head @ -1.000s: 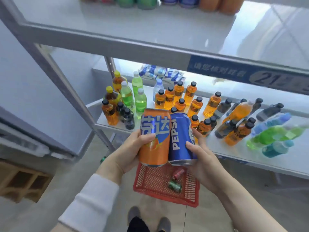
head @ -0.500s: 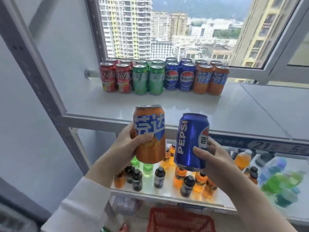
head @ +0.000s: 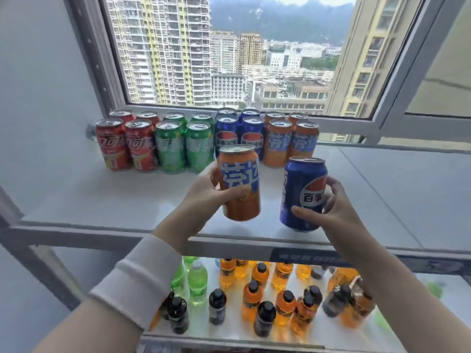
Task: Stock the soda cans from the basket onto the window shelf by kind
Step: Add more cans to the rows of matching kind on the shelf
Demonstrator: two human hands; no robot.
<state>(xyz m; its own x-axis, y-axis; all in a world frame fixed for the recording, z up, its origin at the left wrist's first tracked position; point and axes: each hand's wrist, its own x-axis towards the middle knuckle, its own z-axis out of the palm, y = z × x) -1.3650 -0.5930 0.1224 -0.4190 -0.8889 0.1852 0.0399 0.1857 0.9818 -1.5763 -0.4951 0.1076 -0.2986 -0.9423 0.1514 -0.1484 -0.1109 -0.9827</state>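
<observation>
Both cans have risen above the shelf's (head: 102,200) front edge. The left hand (head: 204,192) wraps the orange can (head: 239,184), the right hand (head: 336,207) the blue can (head: 303,194). They look stiff, slick and probably full, so grip them mid-body.

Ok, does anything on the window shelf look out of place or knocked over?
Nothing stands out on the window shelf: red cans, green cans, blue cans and orange cans stand upright, grouped by colour. One quirk: the left hand holds an orange can before the blue group, the right hand a blue can nearer the orange.
</observation>
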